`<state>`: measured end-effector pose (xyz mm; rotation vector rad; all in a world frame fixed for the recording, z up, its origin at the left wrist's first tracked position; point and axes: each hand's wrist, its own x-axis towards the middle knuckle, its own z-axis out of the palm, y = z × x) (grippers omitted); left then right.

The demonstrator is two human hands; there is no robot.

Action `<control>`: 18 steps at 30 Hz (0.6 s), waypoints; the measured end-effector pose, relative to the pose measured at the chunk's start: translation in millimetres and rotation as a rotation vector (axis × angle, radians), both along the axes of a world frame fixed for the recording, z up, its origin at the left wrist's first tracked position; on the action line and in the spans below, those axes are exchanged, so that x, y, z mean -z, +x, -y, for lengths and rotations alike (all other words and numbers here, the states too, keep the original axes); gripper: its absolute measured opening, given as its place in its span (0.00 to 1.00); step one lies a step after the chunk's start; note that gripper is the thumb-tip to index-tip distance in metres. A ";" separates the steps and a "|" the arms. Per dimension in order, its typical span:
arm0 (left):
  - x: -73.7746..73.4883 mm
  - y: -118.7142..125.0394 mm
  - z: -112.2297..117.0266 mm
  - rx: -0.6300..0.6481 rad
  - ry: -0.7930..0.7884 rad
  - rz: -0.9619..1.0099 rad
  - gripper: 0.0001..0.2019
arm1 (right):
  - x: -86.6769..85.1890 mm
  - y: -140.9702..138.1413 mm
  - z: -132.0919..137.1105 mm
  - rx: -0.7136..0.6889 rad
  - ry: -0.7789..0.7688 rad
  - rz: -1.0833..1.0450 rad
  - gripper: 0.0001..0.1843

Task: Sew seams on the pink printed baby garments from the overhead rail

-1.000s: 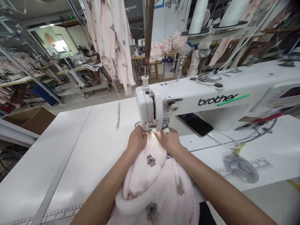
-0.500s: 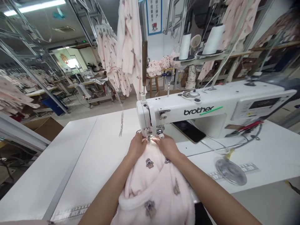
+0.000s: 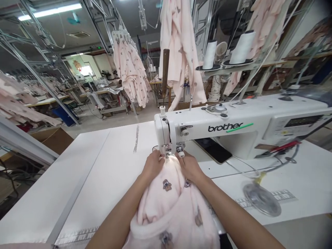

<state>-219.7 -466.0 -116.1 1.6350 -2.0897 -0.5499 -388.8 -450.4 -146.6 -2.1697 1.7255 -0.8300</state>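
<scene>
The cloth (image 3: 172,202) runs lengthwise from the machine (image 3: 249,112) toward the person. The left hand (image 3: 154,164) and right hand (image 3: 190,167) flank its far end, equally near; whether their fingers clamp it, I cannot tell.

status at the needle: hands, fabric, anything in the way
Left hand, right hand on pink printed fleece, flanking presser foot. Smartphone sits apart.

Bare L/R forearms (image 3: 123,205) & fingers (image 3: 157,157)
</scene>
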 end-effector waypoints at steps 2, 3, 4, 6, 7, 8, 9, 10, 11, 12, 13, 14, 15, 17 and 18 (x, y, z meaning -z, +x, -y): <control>-1.3 0.0 -0.8 0.000 0.013 -0.006 0.06 | -0.9 -0.4 -0.7 -0.003 0.009 -0.001 0.19; -1.8 0.1 -1.1 0.002 0.018 -0.011 0.06 | -1.3 -0.7 -0.9 -0.006 0.011 -0.001 0.19; -2.1 0.3 -1.3 0.006 0.021 -0.016 0.06 | -1.5 -0.8 -0.9 -0.012 0.012 -0.001 0.18; -2.6 1.1 -1.7 0.016 0.025 -0.027 0.07 | -1.6 -1.0 -0.7 -0.024 0.014 0.000 0.18; -2.7 1.5 -1.9 0.021 0.028 -0.032 0.07 | -1.5 -1.0 -0.6 -0.027 0.016 0.001 0.18; -2.8 2.0 -2.1 0.028 0.032 -0.036 0.07 | -1.5 -0.8 -0.5 -0.029 0.018 0.004 0.18; -2.8 2.4 -2.2 0.035 0.035 -0.041 0.07 | -1.5 -0.6 -0.4 -0.031 0.019 0.009 0.19; -2.8 2.8 -2.3 0.041 0.037 -0.046 0.07 | -1.7 -0.4 -0.5 -0.034 0.020 0.017 0.19; -2.8 3.0 -2.4 0.046 0.037 -0.050 0.07 | -2.0 -0.2 -0.8 -0.036 0.019 0.026 0.20; -2.9 3.2 -2.4 0.049 0.036 -0.054 0.07 | -2.5 -0.2 -1.2 -0.041 0.017 0.036 0.20; -2.9 3.3 -2.3 0.050 0.033 -0.056 0.07 | -3.2 -0.4 -1.7 -0.049 0.014 0.046 0.21; -3.1 3.2 -2.2 0.049 0.031 -0.057 0.07 | -3.9 -1.0 -2.5 -0.060 0.010 0.057 0.21; -3.3 3.1 -2.1 0.049 0.028 -0.056 0.07 | -4.6 -1.8 -3.4 -0.071 0.005 0.067 0.20; -4.3 2.4 -1.9 0.053 0.026 -0.051 0.07 | -5.8 -4.0 -5.2 -0.095 -0.005 0.089 0.18; -5.2 1.9 -1.8 0.057 0.026 -0.047 0.07 | -6.4 -5.0 -5.9 -0.103 -0.007 0.100 0.16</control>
